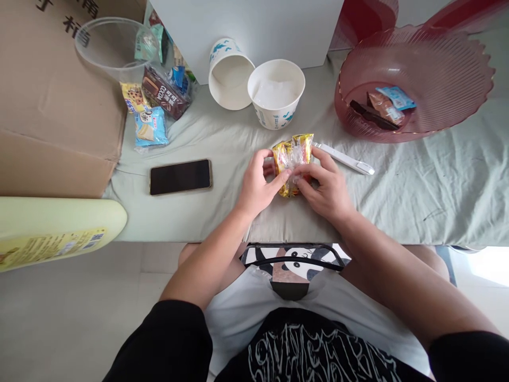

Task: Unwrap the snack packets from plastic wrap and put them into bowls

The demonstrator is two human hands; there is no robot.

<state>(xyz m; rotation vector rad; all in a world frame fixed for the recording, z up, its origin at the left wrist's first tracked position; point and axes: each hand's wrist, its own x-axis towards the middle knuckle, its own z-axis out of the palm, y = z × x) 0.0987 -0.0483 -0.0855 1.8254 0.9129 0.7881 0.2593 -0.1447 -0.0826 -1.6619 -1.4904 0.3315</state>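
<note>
Between my two hands is a small yellow and clear plastic snack packet (293,154), raised at the front part of the cloth-covered table. My left hand (257,180) grips its left side, the thumb lying across the front. My right hand (326,183) holds the right side, thumb and fingers pressed on the clear middle. What is inside the packet cannot be made out. A white utility knife (345,159) lies just past my right fingers. Behind the packet stands an upright paper cup (276,114) with something whitish in it, next to a tipped paper cup (230,79).
A pink ribbed glass bowl (441,106) at the right holds several wrapped snacks. To the left lie a black phone (181,177), several snack packets (151,127) and a clear plastic tub (107,45). A cardboard box (59,106) and a yellow-green container (59,217) border the left side.
</note>
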